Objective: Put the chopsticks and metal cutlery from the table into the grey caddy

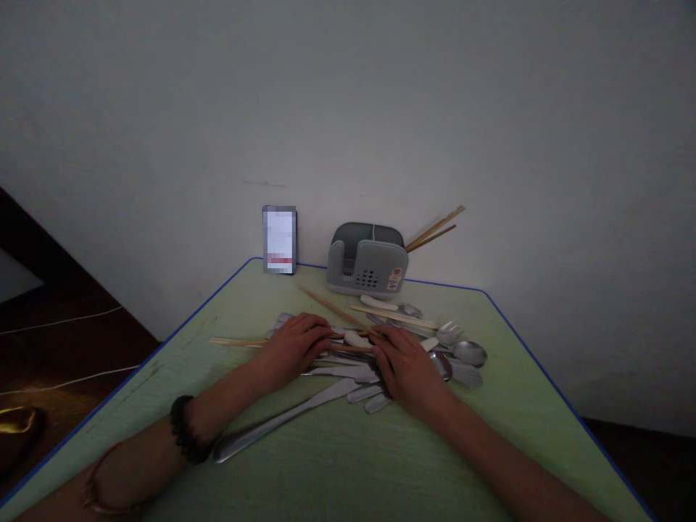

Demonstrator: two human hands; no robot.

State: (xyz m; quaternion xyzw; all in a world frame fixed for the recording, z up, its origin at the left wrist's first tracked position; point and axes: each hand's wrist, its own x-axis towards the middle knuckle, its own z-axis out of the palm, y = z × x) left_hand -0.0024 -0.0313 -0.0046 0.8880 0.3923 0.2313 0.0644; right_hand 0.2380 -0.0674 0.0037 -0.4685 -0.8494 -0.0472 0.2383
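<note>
A loose heap of cutlery and chopsticks lies mid-table, with both hands resting on it. My left hand (299, 344) lies palm down over the left part, fingers stretched toward the centre, touching chopsticks (233, 341). Across from it, my right hand (405, 362) is spread over the right part, its fingertips by a white handle (357, 339). To its right lie a metal spoon (470, 353) and a fork (449, 332). A long metal knife (283, 420) points toward me at the front left. What lies under the palms is hidden.
Behind the heap stands a grey cutlery holder (375, 267); chopsticks (435, 228) lean beside its right end. A lit phone (279, 241) stands against the wall (190, 145). The green table (337, 478) has a blue edge. Cables (70, 380) lie at the left.
</note>
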